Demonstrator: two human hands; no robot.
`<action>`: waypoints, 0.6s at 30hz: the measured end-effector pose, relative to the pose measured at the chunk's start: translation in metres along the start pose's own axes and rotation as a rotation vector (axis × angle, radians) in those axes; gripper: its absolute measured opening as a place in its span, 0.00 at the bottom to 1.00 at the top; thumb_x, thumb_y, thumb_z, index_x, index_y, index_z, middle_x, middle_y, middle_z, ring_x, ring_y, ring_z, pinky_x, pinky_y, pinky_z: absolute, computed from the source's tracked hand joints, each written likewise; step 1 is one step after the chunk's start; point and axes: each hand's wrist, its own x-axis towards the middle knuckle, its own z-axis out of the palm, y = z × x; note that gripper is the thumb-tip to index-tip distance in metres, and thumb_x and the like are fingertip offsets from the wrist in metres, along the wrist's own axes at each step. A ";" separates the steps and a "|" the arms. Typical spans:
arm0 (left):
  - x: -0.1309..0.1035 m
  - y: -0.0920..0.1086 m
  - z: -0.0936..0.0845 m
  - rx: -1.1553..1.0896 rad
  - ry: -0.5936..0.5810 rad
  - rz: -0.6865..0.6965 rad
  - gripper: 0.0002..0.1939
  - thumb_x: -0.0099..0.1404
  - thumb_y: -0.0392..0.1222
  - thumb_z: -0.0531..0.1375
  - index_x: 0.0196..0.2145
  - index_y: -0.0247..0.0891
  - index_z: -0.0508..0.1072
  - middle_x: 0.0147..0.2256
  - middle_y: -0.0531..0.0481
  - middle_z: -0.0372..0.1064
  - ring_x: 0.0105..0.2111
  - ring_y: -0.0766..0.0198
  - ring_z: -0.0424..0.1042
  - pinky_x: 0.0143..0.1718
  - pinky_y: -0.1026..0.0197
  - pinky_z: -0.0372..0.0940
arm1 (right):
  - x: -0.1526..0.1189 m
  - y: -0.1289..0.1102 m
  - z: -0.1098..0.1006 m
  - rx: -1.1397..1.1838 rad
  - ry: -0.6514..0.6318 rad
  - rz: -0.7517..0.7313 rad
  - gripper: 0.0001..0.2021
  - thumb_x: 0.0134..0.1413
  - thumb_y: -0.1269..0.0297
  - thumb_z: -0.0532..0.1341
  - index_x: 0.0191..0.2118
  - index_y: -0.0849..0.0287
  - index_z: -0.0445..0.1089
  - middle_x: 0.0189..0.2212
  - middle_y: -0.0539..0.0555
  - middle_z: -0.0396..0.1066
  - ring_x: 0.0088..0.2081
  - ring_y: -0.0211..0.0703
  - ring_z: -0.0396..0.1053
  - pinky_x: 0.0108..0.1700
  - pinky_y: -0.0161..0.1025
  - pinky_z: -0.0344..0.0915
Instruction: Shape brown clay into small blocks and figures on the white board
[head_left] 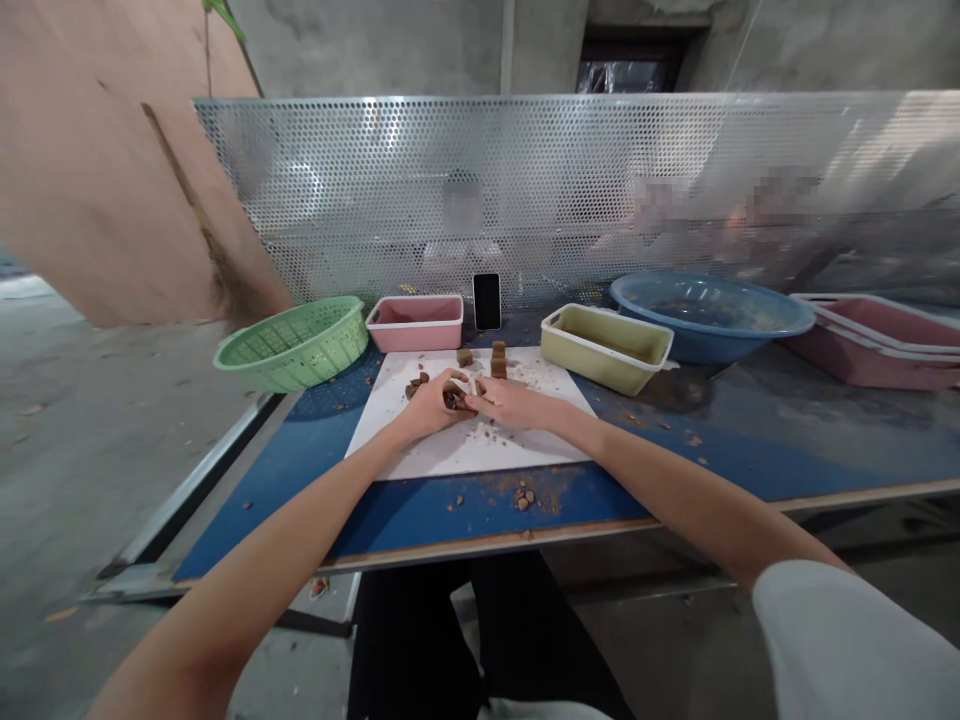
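Note:
My left hand (435, 405) is closed around a dark brown lump (454, 398) over the white board (405, 455). From the right, my right hand (506, 402) reaches to the same lump, its thumb and fingers pressed against it; the fingers hide much of the piece. Small brown chunks (415, 384) lie just left of my left hand. Beyond the hands are a brown block (464, 357) and a small stack of brown blocks (498, 360). Crumbs are scattered across the board below the hands.
Behind the board stand a green basket (300, 345), a pink bin (416, 325), an upright phone (487, 301) and a yellow-green bin (600, 350). A blue basin (705, 320) and stacked pink bins (885, 345) are at right. Loose bits (523, 495) lie near the table's front edge.

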 end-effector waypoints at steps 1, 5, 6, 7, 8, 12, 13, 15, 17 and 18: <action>0.000 0.000 0.000 0.000 0.000 -0.003 0.29 0.56 0.50 0.72 0.51 0.41 0.66 0.36 0.49 0.80 0.34 0.57 0.78 0.40 0.55 0.71 | 0.000 0.000 0.000 -0.008 -0.004 0.007 0.24 0.74 0.42 0.47 0.44 0.57 0.67 0.39 0.59 0.74 0.37 0.49 0.71 0.38 0.41 0.60; 0.000 0.000 0.000 0.023 0.003 -0.024 0.29 0.55 0.49 0.72 0.51 0.41 0.67 0.39 0.48 0.80 0.35 0.56 0.79 0.41 0.55 0.71 | -0.002 -0.001 0.000 -0.068 0.022 -0.022 0.24 0.74 0.43 0.47 0.38 0.57 0.67 0.38 0.60 0.73 0.39 0.51 0.70 0.41 0.43 0.60; 0.000 0.000 -0.001 0.030 0.004 -0.029 0.30 0.55 0.49 0.72 0.51 0.41 0.67 0.39 0.48 0.80 0.36 0.56 0.79 0.41 0.55 0.71 | -0.003 -0.001 -0.001 -0.082 0.041 -0.045 0.25 0.75 0.43 0.47 0.36 0.57 0.66 0.39 0.61 0.73 0.40 0.51 0.70 0.43 0.43 0.60; 0.000 0.000 -0.001 0.033 0.006 -0.034 0.30 0.55 0.49 0.72 0.51 0.41 0.67 0.38 0.48 0.80 0.36 0.56 0.79 0.42 0.54 0.71 | -0.004 -0.002 -0.003 -0.088 0.062 -0.069 0.24 0.75 0.45 0.47 0.35 0.57 0.66 0.40 0.61 0.72 0.40 0.51 0.69 0.44 0.44 0.60; 0.001 -0.001 -0.002 0.030 0.004 -0.036 0.30 0.55 0.49 0.72 0.52 0.41 0.67 0.38 0.48 0.80 0.36 0.55 0.79 0.42 0.54 0.71 | -0.005 -0.001 -0.005 -0.084 0.084 -0.090 0.24 0.76 0.47 0.46 0.34 0.57 0.66 0.40 0.61 0.72 0.41 0.51 0.69 0.45 0.45 0.60; 0.002 -0.005 -0.002 -0.035 -0.024 -0.043 0.32 0.54 0.49 0.73 0.53 0.41 0.67 0.40 0.47 0.80 0.38 0.55 0.80 0.43 0.53 0.72 | -0.006 0.002 -0.011 0.002 0.192 -0.069 0.19 0.76 0.54 0.45 0.36 0.57 0.64 0.39 0.59 0.70 0.39 0.48 0.67 0.43 0.44 0.59; 0.002 -0.005 -0.002 -0.040 -0.024 -0.048 0.32 0.54 0.49 0.73 0.53 0.41 0.67 0.40 0.47 0.80 0.37 0.55 0.80 0.43 0.54 0.72 | -0.006 0.003 -0.011 0.018 0.204 -0.060 0.17 0.76 0.55 0.46 0.37 0.57 0.63 0.39 0.58 0.70 0.38 0.47 0.66 0.43 0.43 0.59; 0.002 -0.004 -0.001 -0.020 -0.018 -0.058 0.31 0.54 0.49 0.73 0.52 0.41 0.67 0.40 0.47 0.79 0.35 0.57 0.79 0.40 0.55 0.71 | -0.004 0.006 -0.008 0.040 0.205 -0.058 0.15 0.75 0.55 0.47 0.39 0.56 0.62 0.39 0.57 0.69 0.38 0.47 0.65 0.42 0.43 0.59; 0.002 0.000 -0.001 0.001 -0.014 -0.064 0.31 0.54 0.48 0.72 0.52 0.41 0.67 0.40 0.47 0.78 0.32 0.59 0.77 0.38 0.57 0.71 | -0.003 0.009 -0.003 0.038 0.186 -0.085 0.13 0.74 0.55 0.48 0.40 0.56 0.61 0.39 0.57 0.69 0.39 0.48 0.65 0.43 0.44 0.59; 0.001 0.002 -0.001 -0.004 -0.014 -0.065 0.32 0.55 0.48 0.72 0.53 0.41 0.66 0.40 0.48 0.78 0.32 0.60 0.77 0.38 0.57 0.71 | -0.002 0.009 -0.001 0.027 0.180 -0.099 0.12 0.74 0.55 0.48 0.41 0.56 0.61 0.40 0.57 0.69 0.39 0.48 0.65 0.43 0.44 0.59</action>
